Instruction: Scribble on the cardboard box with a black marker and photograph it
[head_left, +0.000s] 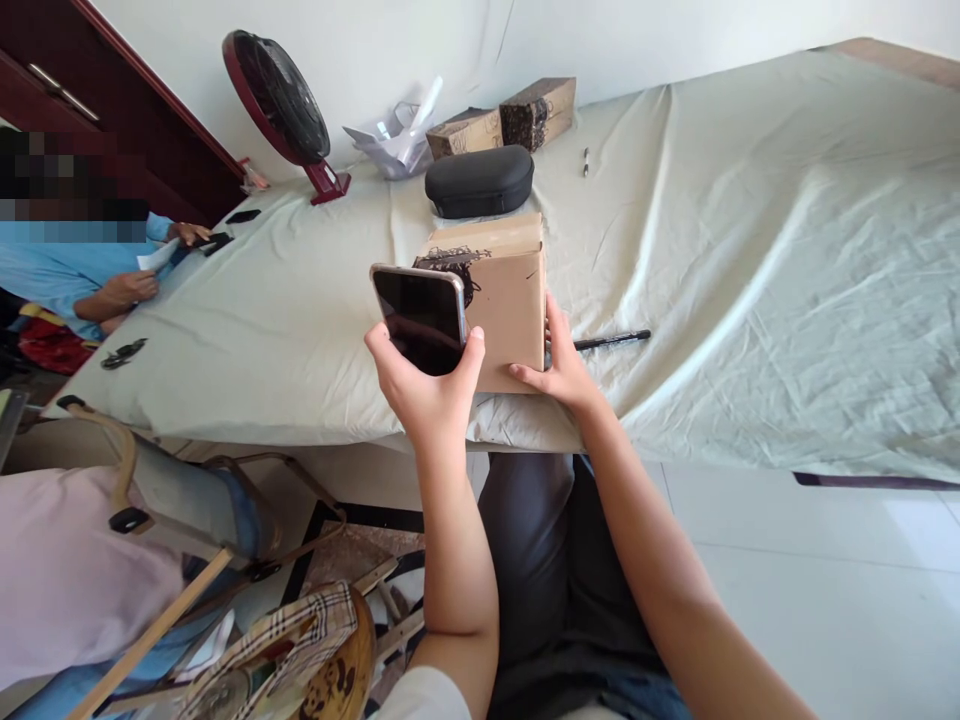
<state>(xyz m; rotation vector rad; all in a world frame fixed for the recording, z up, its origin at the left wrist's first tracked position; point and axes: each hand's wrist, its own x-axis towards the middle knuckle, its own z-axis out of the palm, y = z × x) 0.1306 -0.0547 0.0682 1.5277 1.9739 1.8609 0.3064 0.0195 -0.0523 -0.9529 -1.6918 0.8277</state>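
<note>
My left hand [431, 390] is closed around a smartphone [420, 318] in a clear case, its dark screen facing me. Behind the phone stands a brown cardboard box [510, 310] with black scribbles on its upper left part. At the box's lower right corner my right hand [561, 365] grips it, thumb on the near face and fingers along the right side. A black pen [613, 341] lies on the cloth just right of that hand. The phone covers the left part of the box.
A black hard case [480, 182] sits behind the box, with taped cartons [538, 112] and a plastic bag of papers [401, 140] farther back. A red fan [281, 105] stands back left. Another person [67, 260] sits at the left end. A chair [187, 490] is below left.
</note>
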